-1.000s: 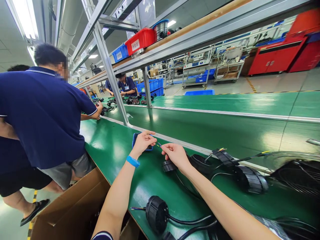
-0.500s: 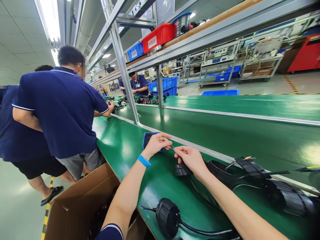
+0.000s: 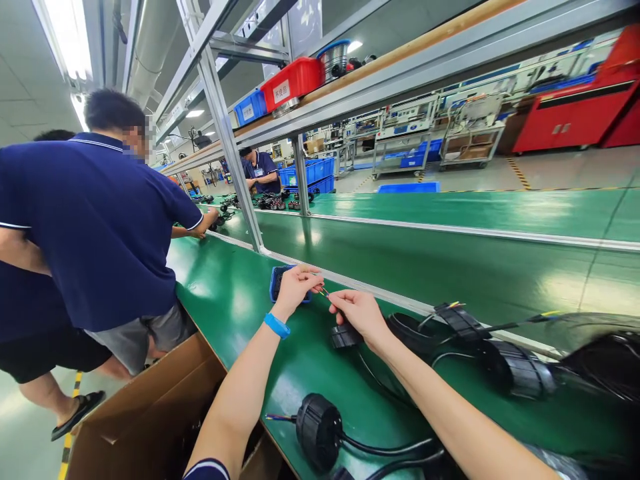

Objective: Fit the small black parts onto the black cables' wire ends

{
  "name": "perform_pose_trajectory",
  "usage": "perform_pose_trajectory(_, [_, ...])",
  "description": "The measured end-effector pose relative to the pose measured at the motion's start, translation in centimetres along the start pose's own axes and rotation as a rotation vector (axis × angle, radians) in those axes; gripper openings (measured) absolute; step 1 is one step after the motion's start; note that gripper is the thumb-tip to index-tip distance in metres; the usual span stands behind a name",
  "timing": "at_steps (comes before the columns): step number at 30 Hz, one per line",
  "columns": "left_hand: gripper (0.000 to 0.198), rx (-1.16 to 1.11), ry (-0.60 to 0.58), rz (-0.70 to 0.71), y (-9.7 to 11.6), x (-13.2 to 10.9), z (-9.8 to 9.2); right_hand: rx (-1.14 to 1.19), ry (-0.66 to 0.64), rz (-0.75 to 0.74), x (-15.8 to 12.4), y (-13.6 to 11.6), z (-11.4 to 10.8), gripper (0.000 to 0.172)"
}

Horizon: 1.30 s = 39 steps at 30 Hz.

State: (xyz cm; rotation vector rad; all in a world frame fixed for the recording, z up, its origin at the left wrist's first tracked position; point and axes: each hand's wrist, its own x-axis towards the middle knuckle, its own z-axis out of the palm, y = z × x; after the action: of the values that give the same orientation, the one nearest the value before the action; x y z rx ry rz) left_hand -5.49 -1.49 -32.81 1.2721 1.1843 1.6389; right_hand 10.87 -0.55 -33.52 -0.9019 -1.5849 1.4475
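2 bare hands are pinching thin coloured wire ends (image 3: 323, 291) above a green assembly belt (image 3: 220, 280).

The left hand (image 3: 297, 290), wearing a blue wristband (image 3: 277, 325), is gripping the wire ends from one side, and the right hand (image 3: 359, 315) is closing on them from the other. These fine ends seem to call for a steady pinch. The fingers are hiding each exact hold, and where the wires lead is hard to trace. A blue tray (image 3: 275, 285) is sitting partly hidden under the left hand, while a black connector block (image 3: 344, 337) is lying just below the right hand. A black motor (image 3: 317, 430) is resting near the frame's lower edge, its cable running out of view.
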Motion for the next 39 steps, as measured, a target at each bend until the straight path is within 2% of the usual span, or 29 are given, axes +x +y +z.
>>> perform_pose_trajectory(13, [0.04,0.048,-0.101,0.027,0.0,0.0,-0.6,0.021,0.01,0.033,-0.2,-0.4,0.0,0.02])
perform_pose_trajectory(28, [0.04,0.208,-0.112,0.065,0.3,-0.3,-0.3,-0.04,0.01,0.018,-0.4,-0.7,0.1,0.018])
perform_pose_trajectory(34, [0.036,0.349,-0.12,0.12,-0.1,-0.9,0.6,-0.059,0.014,0.0,-0.4,-0.6,0.1,0.018])
perform_pose_trajectory(39, [0.04,0.34,-0.101,0.132,0.3,-1.2,1.0,-0.03,0.016,-0.008,-0.3,-0.4,-0.1,0.021])
